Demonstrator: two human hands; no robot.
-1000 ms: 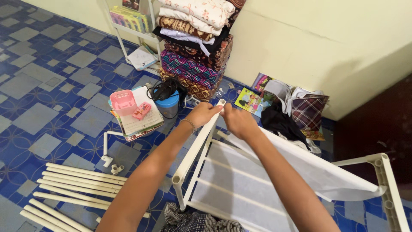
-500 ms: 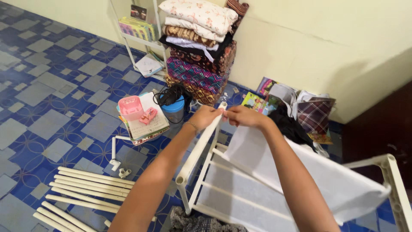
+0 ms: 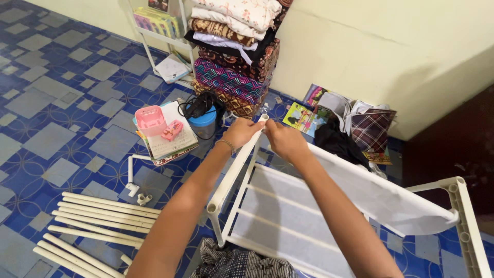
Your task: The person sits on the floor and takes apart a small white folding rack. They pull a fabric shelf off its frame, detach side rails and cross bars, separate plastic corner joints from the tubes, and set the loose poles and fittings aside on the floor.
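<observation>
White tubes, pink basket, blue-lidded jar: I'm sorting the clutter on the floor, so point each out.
White tubes [image 3: 98, 216], head view, middle of the loose bundle.
Pink basket [image 3: 150, 119], head view, its side wall.
Blue-lidded jar [image 3: 204, 123], head view, rim of the lid.

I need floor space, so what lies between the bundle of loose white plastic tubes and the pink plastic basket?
In the head view, a white L-shaped pipe piece and small white connectors lie on the blue patterned floor between the tubes and basket.

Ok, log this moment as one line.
left hand: gripping frame corner | right hand: pinching white fabric sheet at corner | loose tubes: on floor
</observation>
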